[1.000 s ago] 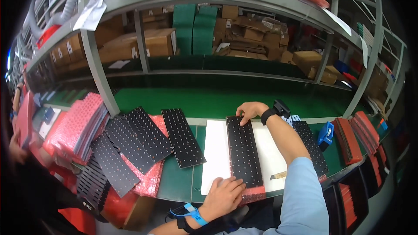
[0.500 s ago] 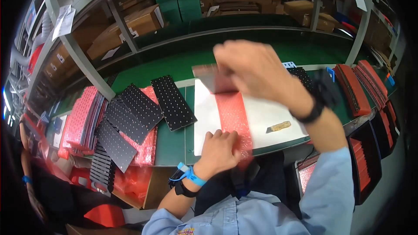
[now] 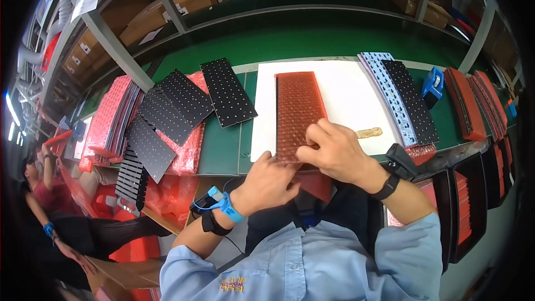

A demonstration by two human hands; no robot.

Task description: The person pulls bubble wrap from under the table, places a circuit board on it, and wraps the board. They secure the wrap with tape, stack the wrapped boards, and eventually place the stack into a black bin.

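Observation:
A dark board sheathed in red bubble wrap lies lengthwise on a white sheet in front of me. My left hand is at the wrap's near left corner, its fingers curled onto the edge. My right hand pinches the near end from the right, thumb and forefinger together. Between and below the hands, a loose red flap hangs over the table's front edge. The fingertips partly hide the wrap's near edge.
Black dotted boards lie to the left, several overlapping beside a pink-wrapped stack. A tan strip rests on the sheet. At right are a light-blue board, a blue tape dispenser and red-wrapped stacks. Another person is at far left.
My right hand has come down from the far end, where it held a tilted board, to the wrap's near end. The board now lies flat in the wrap. The view has shifted.

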